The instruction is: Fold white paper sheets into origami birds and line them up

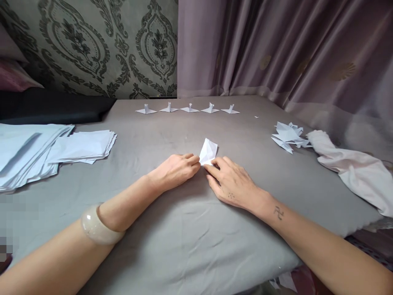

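Folded paper point(208, 150): lies near the middle of the cloth-covered tabletop point(144, 137), narrow end toward the far edge.
Left hand point(176, 170): fingers curled shut on the paper's lower left corner; thumb out of sight.
Right hand point(235, 180): index finger meets the paper's lower edge, thumb just beside; whether it grips or only presses cannot be told.
Step in hand: judged to be shaping a fold at the paper's near end.
Next move: seems to call for aligned edges, a steady left hold and firm finger pressure along the crease.
Folded figures point(190, 108): five, in a row along the far edge.
Paper stack point(82, 146): near the left edge.
Hidden: the paper's near corners, behind the fingers; its underside.
Cut off: large sheets point(27, 151), by the left border.
Hard to make out: separate pieces within the folded pile point(288, 133) toward the right edge.
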`<state>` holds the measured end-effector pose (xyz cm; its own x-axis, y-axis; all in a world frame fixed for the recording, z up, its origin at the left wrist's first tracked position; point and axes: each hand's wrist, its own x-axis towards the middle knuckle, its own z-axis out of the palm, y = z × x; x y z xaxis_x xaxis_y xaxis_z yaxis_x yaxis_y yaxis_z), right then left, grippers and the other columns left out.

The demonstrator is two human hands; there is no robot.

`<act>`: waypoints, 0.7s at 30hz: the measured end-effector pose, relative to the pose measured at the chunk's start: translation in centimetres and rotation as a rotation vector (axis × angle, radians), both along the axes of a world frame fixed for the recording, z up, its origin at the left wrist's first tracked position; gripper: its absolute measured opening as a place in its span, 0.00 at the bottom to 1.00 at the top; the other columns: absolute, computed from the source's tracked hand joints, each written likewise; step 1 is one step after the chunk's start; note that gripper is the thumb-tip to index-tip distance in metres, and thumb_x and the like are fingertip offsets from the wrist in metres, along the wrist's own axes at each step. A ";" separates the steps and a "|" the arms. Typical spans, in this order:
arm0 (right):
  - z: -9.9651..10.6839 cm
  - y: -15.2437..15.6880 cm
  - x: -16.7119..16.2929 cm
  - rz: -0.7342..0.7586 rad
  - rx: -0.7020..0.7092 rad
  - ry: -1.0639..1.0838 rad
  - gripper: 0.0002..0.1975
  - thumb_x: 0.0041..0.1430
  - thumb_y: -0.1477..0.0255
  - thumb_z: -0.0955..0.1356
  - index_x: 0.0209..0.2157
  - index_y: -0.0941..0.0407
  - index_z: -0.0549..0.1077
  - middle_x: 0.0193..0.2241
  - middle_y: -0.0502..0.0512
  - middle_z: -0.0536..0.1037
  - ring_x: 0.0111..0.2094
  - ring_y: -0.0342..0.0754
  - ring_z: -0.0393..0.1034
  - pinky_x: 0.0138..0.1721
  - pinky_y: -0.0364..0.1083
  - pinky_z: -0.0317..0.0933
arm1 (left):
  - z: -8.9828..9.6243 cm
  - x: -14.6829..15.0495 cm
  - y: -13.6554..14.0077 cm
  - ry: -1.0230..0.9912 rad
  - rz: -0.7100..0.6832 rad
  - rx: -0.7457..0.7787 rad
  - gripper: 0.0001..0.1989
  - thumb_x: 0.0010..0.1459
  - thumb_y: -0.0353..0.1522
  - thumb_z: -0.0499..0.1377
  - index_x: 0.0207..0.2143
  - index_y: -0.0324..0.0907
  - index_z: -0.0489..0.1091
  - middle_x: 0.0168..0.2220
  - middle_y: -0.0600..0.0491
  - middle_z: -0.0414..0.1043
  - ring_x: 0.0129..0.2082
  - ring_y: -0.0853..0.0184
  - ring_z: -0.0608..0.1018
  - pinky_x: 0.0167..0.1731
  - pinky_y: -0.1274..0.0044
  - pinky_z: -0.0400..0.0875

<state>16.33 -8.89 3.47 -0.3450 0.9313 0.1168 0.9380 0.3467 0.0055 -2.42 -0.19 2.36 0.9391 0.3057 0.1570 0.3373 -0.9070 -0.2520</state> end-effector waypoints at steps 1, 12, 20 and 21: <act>0.1 0.0 0.0 -0.001 -0.004 -0.005 0.14 0.65 0.69 0.58 0.45 0.56 0.72 0.40 0.59 0.71 0.40 0.51 0.63 0.37 0.48 0.58 | 0.1 0.0 0.0 0.014 0.005 -0.017 0.10 0.61 0.24 0.48 0.30 0.37 0.67 0.32 0.50 0.69 0.29 0.66 0.70 0.22 0.75 0.62; 0.1 0.1 -0.1 0.015 -0.016 0.010 0.17 0.65 0.67 0.58 0.50 0.53 0.70 0.39 0.59 0.69 0.39 0.51 0.61 0.40 0.48 0.56 | 2.9 -0.1 -1.1 0.139 0.115 -0.262 0.13 0.61 0.26 0.47 0.37 0.37 0.72 0.34 0.48 0.70 0.35 0.63 0.73 0.27 0.75 0.66; 0.9 0.4 -0.7 0.025 -0.072 -0.022 0.17 0.65 0.64 0.57 0.49 0.52 0.70 0.38 0.59 0.68 0.38 0.51 0.61 0.38 0.49 0.56 | 2.9 0.1 -1.2 0.162 0.161 -0.286 0.12 0.59 0.25 0.48 0.35 0.38 0.72 0.36 0.49 0.70 0.37 0.63 0.73 0.28 0.75 0.67; 1.0 0.5 -0.6 0.023 -0.081 -0.017 0.17 0.66 0.64 0.57 0.48 0.52 0.71 0.37 0.58 0.68 0.38 0.51 0.62 0.37 0.49 0.56 | 2.8 0.2 -1.2 0.155 0.166 -0.285 0.12 0.59 0.25 0.48 0.34 0.38 0.72 0.36 0.49 0.70 0.37 0.63 0.73 0.27 0.75 0.66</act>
<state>15.70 -8.41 4.44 -0.3680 0.9292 0.0359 0.9296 0.3684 -0.0076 -2.25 -1.38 5.21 0.8787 0.4673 -0.0969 0.4639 -0.8841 -0.0567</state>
